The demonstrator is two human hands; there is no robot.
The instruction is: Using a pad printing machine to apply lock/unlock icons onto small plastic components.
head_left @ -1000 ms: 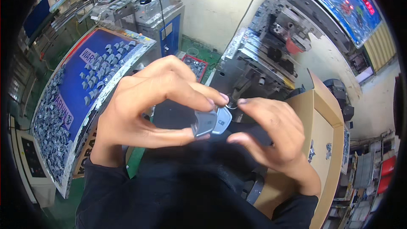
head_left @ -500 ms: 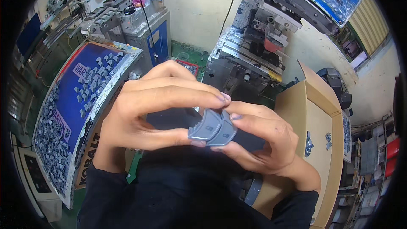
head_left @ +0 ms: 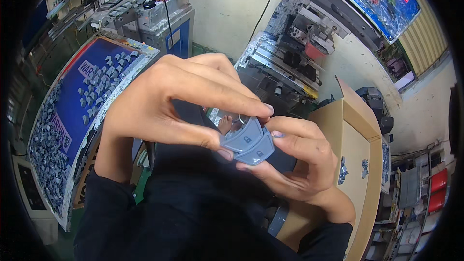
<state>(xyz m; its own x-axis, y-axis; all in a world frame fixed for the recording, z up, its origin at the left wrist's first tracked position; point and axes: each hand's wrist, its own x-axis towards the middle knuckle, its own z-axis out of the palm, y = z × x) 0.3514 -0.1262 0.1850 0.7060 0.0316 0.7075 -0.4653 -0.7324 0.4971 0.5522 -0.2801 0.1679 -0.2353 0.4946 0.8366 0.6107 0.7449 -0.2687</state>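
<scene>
My left hand (head_left: pixel 159 99) pinches a grey plastic button cap (head_left: pixel 241 140) by its ends, thumb at the lower left and fingertips at the top. A second grey button cap (head_left: pixel 255 155) is gripped between the thumb and fingers of my right hand (head_left: pixel 307 157). Both caps are curved, with a dark padlock mark on each face. They are held edge to edge in front of my chest, faces turned up toward me. Whether they are joined or only touching, I cannot tell.
On the left, a blue-topped board (head_left: pixel 72 82) carries many small grey parts. An open cardboard box (head_left: pixel 355 183) at the right has a few parts inside. Ahead stands a machine (head_left: pixel 290 58) with a blue control panel (head_left: pixel 372 0). Another machine (head_left: pixel 169 24) stands far left.
The two caps have turned to face me more and now lie closely along each other, where a V-shaped gap showed at their top. My left hand has tilted, and the view has shifted a little.
</scene>
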